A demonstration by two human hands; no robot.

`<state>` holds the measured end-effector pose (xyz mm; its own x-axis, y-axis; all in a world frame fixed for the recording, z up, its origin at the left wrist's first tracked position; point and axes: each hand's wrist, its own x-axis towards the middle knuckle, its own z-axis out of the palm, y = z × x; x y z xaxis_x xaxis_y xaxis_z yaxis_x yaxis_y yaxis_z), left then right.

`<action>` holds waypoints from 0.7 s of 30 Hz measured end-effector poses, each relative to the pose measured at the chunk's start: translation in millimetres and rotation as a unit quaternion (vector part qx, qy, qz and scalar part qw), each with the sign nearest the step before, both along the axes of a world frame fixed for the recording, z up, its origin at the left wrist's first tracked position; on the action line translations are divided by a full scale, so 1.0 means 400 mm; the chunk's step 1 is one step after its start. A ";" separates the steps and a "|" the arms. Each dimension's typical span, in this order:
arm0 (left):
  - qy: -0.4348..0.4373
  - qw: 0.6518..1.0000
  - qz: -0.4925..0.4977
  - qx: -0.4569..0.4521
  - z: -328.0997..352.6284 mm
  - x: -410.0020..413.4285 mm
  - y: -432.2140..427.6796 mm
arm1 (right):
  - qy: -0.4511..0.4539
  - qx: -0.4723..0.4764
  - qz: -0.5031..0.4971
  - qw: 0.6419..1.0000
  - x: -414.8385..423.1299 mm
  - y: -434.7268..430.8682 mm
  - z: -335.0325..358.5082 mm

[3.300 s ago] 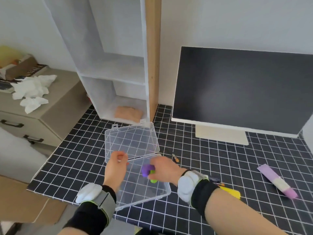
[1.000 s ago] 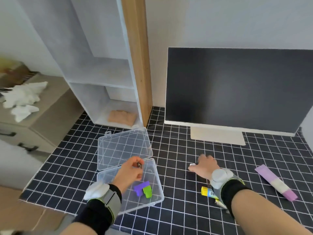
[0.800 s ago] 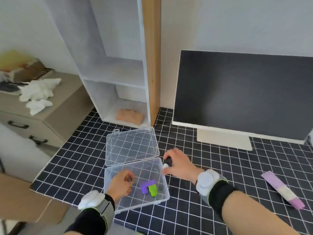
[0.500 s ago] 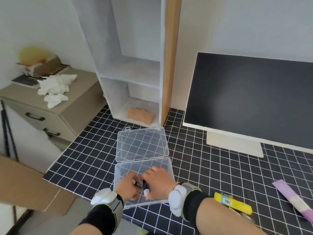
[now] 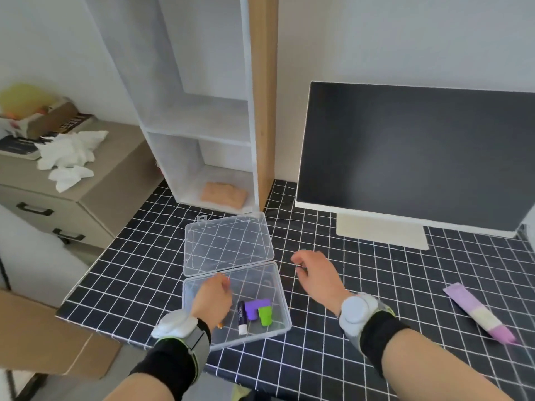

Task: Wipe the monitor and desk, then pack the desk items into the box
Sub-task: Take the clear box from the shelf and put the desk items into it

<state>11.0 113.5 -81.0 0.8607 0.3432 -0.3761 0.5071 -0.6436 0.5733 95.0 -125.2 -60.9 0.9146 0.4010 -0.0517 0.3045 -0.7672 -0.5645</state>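
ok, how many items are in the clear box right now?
4: lip balm stick, purple piece beside it, green piece against that, small orange-tipped thing beside the left hand. The hand covers part of the clear box, so more may be hidden.

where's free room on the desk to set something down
Widest bare patch: desk between right hand, monitor stand and tube. Another lies left of the box, up to the desk edge. Crowded: the box's near half, with small items and the left hand.

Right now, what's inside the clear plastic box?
A lip balm stick, a purple piece and a green piece. The left hand hides the left side of the box.
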 end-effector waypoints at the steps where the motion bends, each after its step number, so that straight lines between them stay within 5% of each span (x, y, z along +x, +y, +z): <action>1: -0.028 1.000 -0.006 0.000 0.014 0.014 -0.027 | 0.039 0.003 -0.053 0.998 0.013 -0.046 -0.004; 6: -0.106 0.981 -0.143 -0.081 0.064 0.078 -0.221 | 0.206 -0.055 -0.180 0.960 0.010 -0.306 -0.025; 13: 0.032 0.936 -0.347 -0.049 0.003 0.096 -0.455 | 0.289 -0.095 -0.212 0.929 -0.126 -0.515 -0.075; 21: 0.048 0.932 -0.359 -0.011 -0.058 0.076 -0.568 | 0.335 0.000 -0.209 0.919 -0.126 -0.576 -0.172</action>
